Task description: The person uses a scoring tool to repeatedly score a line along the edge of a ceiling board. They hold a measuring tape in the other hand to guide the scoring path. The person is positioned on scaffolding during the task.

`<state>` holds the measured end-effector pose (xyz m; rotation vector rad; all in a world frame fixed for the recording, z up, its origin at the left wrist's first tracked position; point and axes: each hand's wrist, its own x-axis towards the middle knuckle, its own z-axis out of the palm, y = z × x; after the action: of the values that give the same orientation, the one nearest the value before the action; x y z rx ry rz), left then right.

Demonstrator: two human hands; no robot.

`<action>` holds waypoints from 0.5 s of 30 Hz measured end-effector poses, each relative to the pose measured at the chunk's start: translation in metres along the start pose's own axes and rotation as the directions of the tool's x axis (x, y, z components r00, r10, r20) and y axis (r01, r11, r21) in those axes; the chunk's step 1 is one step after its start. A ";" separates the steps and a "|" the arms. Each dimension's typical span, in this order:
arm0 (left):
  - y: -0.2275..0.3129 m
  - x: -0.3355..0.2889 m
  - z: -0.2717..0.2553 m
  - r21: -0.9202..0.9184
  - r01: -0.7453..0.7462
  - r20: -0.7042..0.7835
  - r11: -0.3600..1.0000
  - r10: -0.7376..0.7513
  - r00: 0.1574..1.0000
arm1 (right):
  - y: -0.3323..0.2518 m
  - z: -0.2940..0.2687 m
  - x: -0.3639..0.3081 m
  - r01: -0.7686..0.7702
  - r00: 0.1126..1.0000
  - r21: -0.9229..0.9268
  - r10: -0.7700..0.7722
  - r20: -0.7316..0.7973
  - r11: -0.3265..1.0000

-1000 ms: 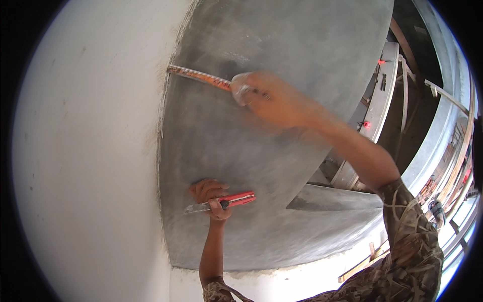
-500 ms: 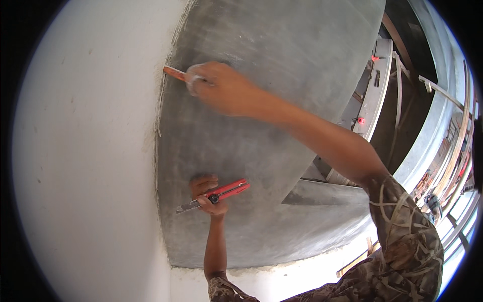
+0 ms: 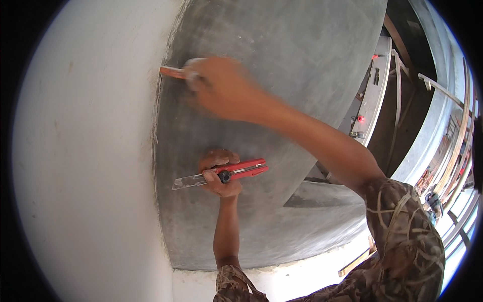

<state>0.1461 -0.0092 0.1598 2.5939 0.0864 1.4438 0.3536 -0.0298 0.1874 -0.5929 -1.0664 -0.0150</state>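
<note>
My left hand (image 3: 220,171) is closed around a red utility knife (image 3: 246,168) with a black knob. Its blade (image 3: 188,182) is extended toward the white wall (image 3: 85,151), apart from it. Above and further forward, my right hand (image 3: 221,85), blurred by motion, is closed on a narrow orange-red tool (image 3: 172,72); its exact kind cannot be made out. The tool's tip is at the rough joint (image 3: 156,126) where the white wall meets the smooth grey plastered surface (image 3: 271,55). Whitish dust or material shows near the right fingertips.
At the right, a pale ledge (image 3: 375,90) carries small red and dark items beside a dark opening (image 3: 402,116). Wooden poles (image 3: 455,146) and clutter lie beyond at the far right. The grey surface ends at a pale lower edge (image 3: 282,274).
My left hand has moved up and to the right with the utility knife. The orange-red tool in my right hand has swung nearer to level, its tip slightly lower along the joint.
</note>
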 end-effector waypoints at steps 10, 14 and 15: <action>0.024 0.034 0.056 -0.039 -0.060 -0.012 0.997 0.060 0.998 | 0.011 -0.092 -0.027 -0.123 0.991 -0.092 0.127 0.040 0.988; 0.014 0.032 0.042 -0.038 -0.079 0.017 0.996 0.080 0.997 | 0.021 -0.080 -0.024 -0.117 0.991 -0.027 0.118 0.062 0.993; 0.010 0.030 0.037 -0.042 -0.077 0.015 0.996 0.077 0.997 | 0.024 -0.080 -0.021 -0.051 0.996 -0.052 0.055 0.064 0.997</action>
<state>0.1926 -0.0199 0.1678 2.6020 -0.0454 1.4333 0.4156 -0.0520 0.1318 -0.6711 -1.1163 0.0240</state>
